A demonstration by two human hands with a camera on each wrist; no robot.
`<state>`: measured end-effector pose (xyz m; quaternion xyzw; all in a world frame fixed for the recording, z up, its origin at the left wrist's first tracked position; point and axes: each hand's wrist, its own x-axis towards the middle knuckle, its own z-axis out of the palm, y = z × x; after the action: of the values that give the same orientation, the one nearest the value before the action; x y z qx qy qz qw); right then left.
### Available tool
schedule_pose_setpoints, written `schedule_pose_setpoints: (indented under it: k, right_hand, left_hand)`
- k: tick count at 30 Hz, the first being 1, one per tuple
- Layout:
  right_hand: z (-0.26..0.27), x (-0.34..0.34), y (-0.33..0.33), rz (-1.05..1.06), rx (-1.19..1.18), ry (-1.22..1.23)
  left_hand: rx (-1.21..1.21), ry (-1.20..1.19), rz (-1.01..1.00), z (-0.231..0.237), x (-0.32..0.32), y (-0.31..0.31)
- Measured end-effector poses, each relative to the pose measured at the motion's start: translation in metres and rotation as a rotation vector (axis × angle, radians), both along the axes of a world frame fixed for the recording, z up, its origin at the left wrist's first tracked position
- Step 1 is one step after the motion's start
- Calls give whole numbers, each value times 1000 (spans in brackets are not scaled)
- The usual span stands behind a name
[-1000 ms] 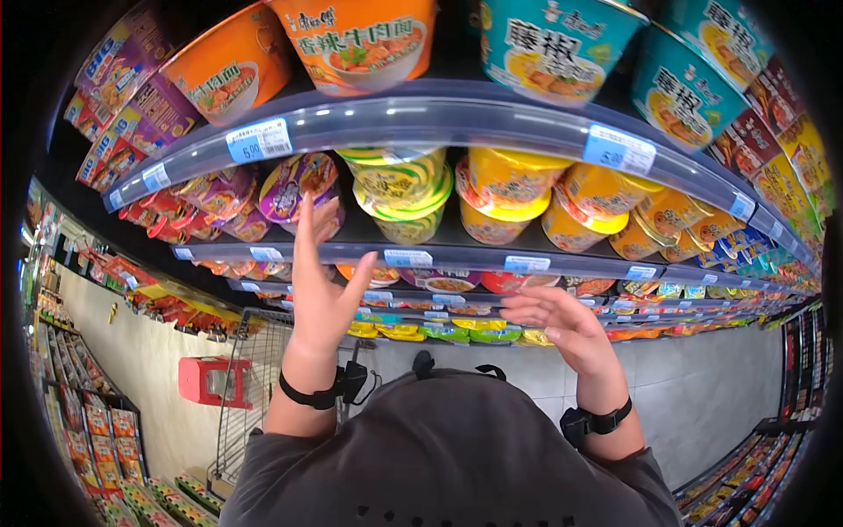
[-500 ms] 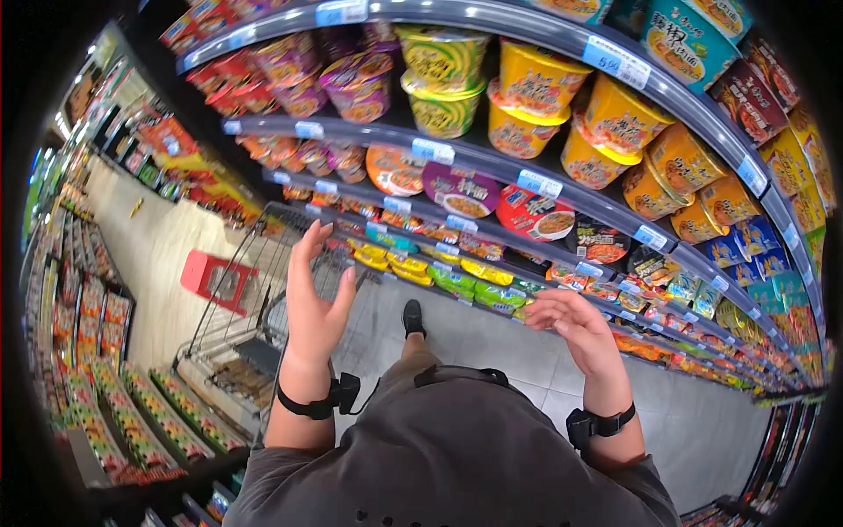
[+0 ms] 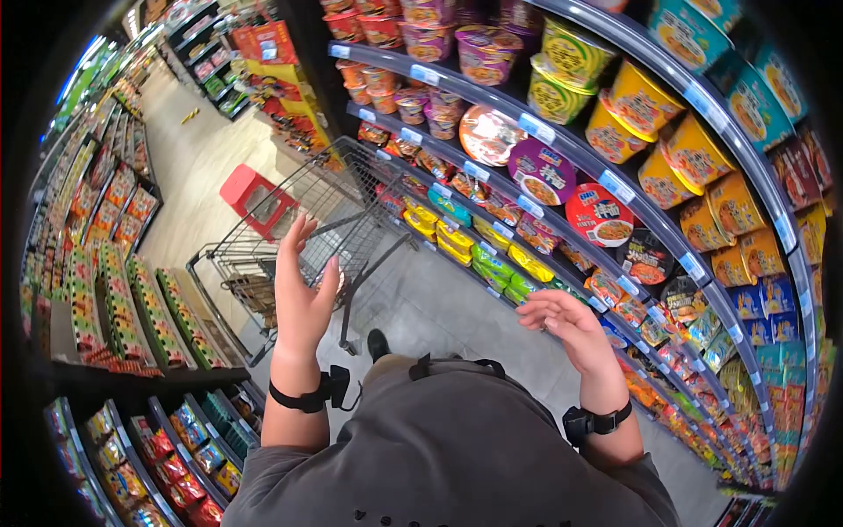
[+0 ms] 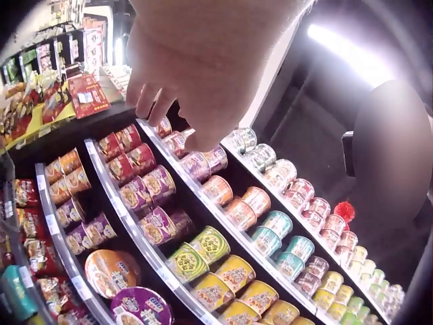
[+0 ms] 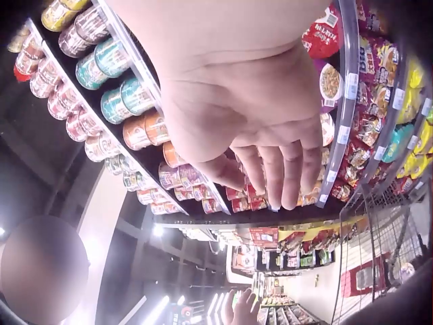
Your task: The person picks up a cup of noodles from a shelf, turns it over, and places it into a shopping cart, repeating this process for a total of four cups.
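My left hand [image 3: 303,294] is held up with its fingers loosely extended and the thumb apart, holding nothing. In the head view it overlaps the wire shopping cart [image 3: 235,250]. My right hand [image 3: 569,327] hangs in front of the lower shelves, its fingers slightly bent and nothing in them. Beyond it stand noodle bowls, among them a purple bowl [image 3: 542,172] and a red bowl [image 3: 600,216]. Yellow noodle tubs [image 3: 648,95] fill the shelf above. The right wrist view shows the palm and relaxed fingers [image 5: 291,172] before rows of cups.
A red stool [image 3: 250,195] stands on the pale floor behind the cart. Long snack racks [image 3: 97,307] line the left side, with more packets [image 3: 176,465] at the lower left. Shelf edges with price tags [image 3: 536,129] curve along the right. Grey floor tiles [image 3: 439,299] lie between cart and shelves.
The head view has swung left and down, so the shelves slide right and the cart and left aisle show more fully. Both hands keep nearly the same pose before the body.
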<state>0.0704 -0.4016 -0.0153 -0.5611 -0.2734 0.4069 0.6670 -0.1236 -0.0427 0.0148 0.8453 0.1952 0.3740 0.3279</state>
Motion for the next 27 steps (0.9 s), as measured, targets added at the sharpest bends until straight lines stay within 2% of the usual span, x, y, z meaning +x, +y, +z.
schedule_pose_setpoints:
  k: [6,16,27]
  right_hand:
    - [3,-14,67,77,-21,30]
    - [-1,-76,229,331,-141,-18]
    - [-5,-145,370,474,-227,-51]
  left_hand:
    - [14,43,118,-11,-61,43]
    - [-92,107,371,-24,-197,134]
    - [-167,154,447,-47,-303,223]
